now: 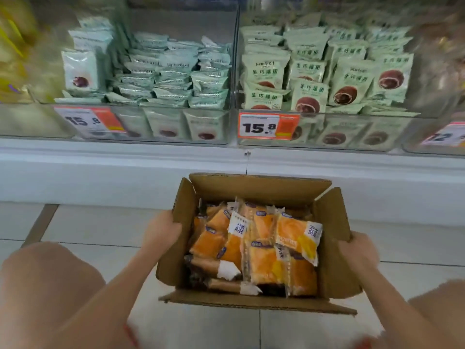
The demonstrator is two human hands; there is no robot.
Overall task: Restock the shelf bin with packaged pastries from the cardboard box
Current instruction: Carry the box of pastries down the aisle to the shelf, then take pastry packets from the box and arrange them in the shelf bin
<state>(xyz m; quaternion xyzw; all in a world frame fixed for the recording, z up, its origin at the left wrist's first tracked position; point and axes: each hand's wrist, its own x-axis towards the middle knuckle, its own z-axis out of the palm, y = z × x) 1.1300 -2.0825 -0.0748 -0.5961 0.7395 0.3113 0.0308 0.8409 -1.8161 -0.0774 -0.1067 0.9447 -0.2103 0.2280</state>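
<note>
**stockroom_dave:** So where's everything sitting at this point?

**binwatcher:** Both hands are on the cardboard box (251, 190), held low over the tiled floor (100, 222) right in front of the shelf. The left hand (161, 230) grips the left side flap, fingers curled over its edge. The right hand (357, 250) clutches the right side flap the same way. All four flaps are open.

**stockroom_dave:** And the pastries?

**binwatcher:** All in the box, a loose heap of orange packaged pastries (259, 248) with white ends, lying every which way. A couple of darker ones sit along the near-left side.

**stockroom_dave:** What about the bins?

**binwatcher:** Two clear shelf bins straight ahead. The left bin (214, 129) has pale green packets (166, 79) stacked flat in its middle and right, with a few standing upright at the left. The right bin (352, 137) is packed with upright green packets (309, 71) showing a brown round pastry. Each bin has an orange price tag reading 15.8, left tag (88, 120) and right tag (269, 125). The yellow stuff at far left is too blurry to make out.
</note>
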